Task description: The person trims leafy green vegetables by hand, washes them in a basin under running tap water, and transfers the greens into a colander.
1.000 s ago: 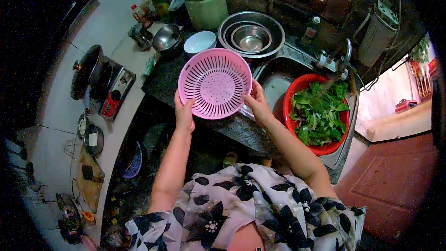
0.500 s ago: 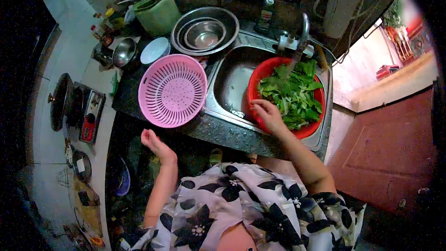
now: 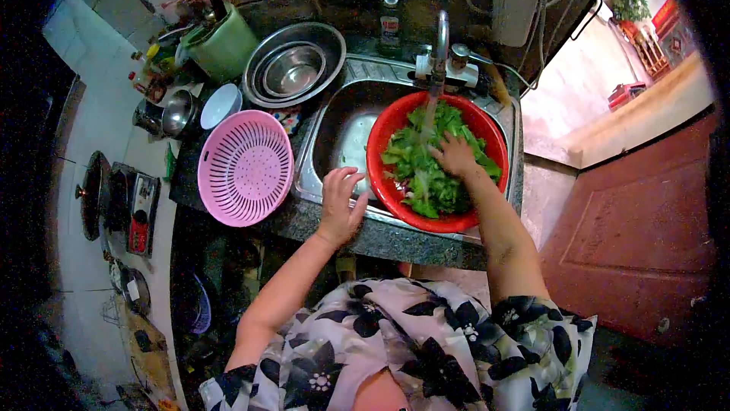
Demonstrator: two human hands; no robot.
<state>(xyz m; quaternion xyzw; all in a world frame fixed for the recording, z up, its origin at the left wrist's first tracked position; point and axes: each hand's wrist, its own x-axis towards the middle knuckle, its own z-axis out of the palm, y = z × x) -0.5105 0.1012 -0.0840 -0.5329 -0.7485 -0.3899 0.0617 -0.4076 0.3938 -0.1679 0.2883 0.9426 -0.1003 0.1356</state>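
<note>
My right hand point(image 3: 456, 157) rests on the leafy greens point(image 3: 430, 183) inside the red basin point(image 3: 498, 137), its visible fingers spread. Water runs from the faucet point(image 3: 442, 34) onto the leaves beside it. Over the front edge of the sink point(image 3: 334, 118), left of the basin, my left hand point(image 3: 340, 202) is raised with its fingers apart and nothing in it. The pink colander point(image 3: 247, 168) sits on the dark counter to the left of the sink, touched by neither hand.
Nested steel bowls point(image 3: 293, 69), a white bowl point(image 3: 221, 106) and a green container point(image 3: 222, 44) stand behind the colander. A bottle point(image 3: 389, 27) is behind the sink. A stove point(image 3: 141, 209) lies far left, a brown door point(image 3: 631, 228) at right.
The colander was in both hands, then was released onto the counter. My right hand has moved onto the greens; my left has moved right to the sink edge. The view has shifted right.
</note>
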